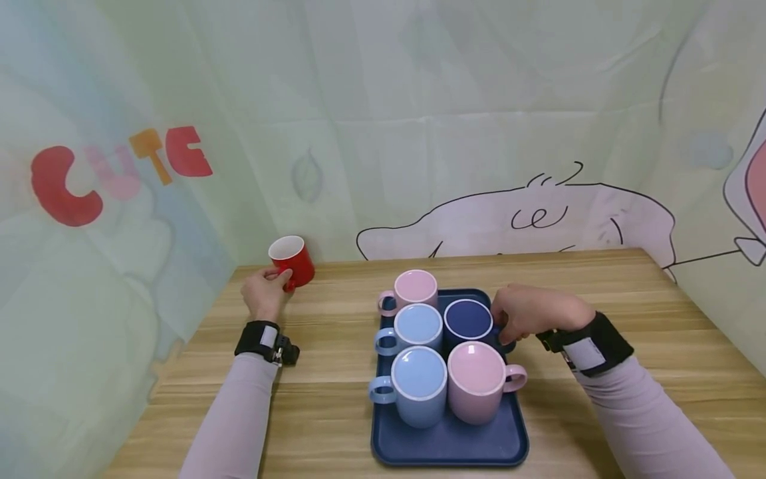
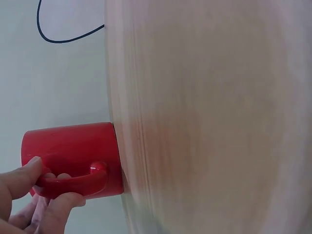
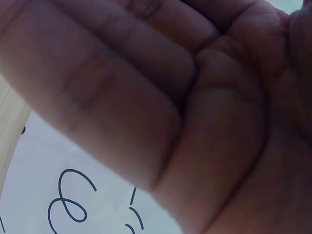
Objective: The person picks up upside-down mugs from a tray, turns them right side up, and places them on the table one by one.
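Observation:
At the table's back left corner is a red mug (image 1: 303,267) with a white inside. My left hand (image 1: 265,293) holds it by the handle (image 2: 73,184), fingers and thumb curled round it in the left wrist view. On a dark blue tray (image 1: 449,452) stands a dark blue mug (image 1: 469,319). My right hand (image 1: 526,311) grips this mug's handle on its right side; the fingers partly hide the handle. In the right wrist view, curled fingers (image 3: 97,92) fill most of the picture and no mug shows.
Sharing the tray are a pink mug (image 1: 415,287) at the back left, two light blue mugs, one in the middle (image 1: 418,324) and one nearer (image 1: 420,386), and a pink mug (image 1: 477,382) at the front right. A printed curtain (image 1: 479,100) hangs behind the wooden table (image 1: 326,399).

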A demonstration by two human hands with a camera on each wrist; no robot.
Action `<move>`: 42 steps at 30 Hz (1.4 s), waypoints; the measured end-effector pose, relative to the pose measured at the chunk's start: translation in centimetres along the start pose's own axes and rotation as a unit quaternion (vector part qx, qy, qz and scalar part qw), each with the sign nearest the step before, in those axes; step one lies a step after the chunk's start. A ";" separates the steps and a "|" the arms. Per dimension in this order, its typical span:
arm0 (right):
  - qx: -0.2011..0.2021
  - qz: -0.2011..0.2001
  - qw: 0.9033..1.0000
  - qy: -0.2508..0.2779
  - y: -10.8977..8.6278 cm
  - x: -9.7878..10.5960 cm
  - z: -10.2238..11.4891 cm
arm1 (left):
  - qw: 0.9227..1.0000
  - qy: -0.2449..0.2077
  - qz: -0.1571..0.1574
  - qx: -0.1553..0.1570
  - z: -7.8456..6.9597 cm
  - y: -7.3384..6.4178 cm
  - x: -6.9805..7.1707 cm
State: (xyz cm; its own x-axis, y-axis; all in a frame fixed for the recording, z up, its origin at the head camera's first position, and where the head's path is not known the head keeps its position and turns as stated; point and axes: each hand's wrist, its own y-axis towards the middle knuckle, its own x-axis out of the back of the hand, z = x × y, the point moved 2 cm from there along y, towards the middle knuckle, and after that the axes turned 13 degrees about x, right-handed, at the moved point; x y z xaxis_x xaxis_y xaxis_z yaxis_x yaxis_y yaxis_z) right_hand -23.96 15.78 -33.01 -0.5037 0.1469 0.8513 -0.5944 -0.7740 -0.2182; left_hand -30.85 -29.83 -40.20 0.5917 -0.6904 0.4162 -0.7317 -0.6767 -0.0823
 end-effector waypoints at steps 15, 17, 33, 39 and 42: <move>0.003 0.002 1.000 0.005 0.2 0.1 -0.2 | 1.000 0.010 0.004 -0.019 -0.1 0.3 0.1; 0.002 0.002 1.000 0.003 0.2 0.1 -0.2 | 1.000 0.014 0.000 -0.024 -0.1 0.4 0.1; 0.003 0.004 1.000 -0.002 0.3 0.0 -0.3 | 0.999 0.018 -0.002 -0.033 0.1 0.3 0.3; 0.009 0.003 1.000 0.002 0.2 0.0 -0.3 | 0.999 0.019 -0.001 -0.038 0.5 0.6 0.4; 0.013 0.003 1.000 0.004 0.2 -0.1 -0.4 | 0.999 0.027 -0.016 -0.044 0.5 0.7 0.7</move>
State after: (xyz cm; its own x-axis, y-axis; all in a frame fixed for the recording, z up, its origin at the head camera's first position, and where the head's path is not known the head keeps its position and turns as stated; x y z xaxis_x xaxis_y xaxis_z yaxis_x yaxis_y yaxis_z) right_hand -24.29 15.91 -33.28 -0.5119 0.1476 0.8463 -0.5758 -0.7900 -0.2105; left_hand -30.73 -30.89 -40.44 0.5982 -0.6527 0.4649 -0.7407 -0.6718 0.0099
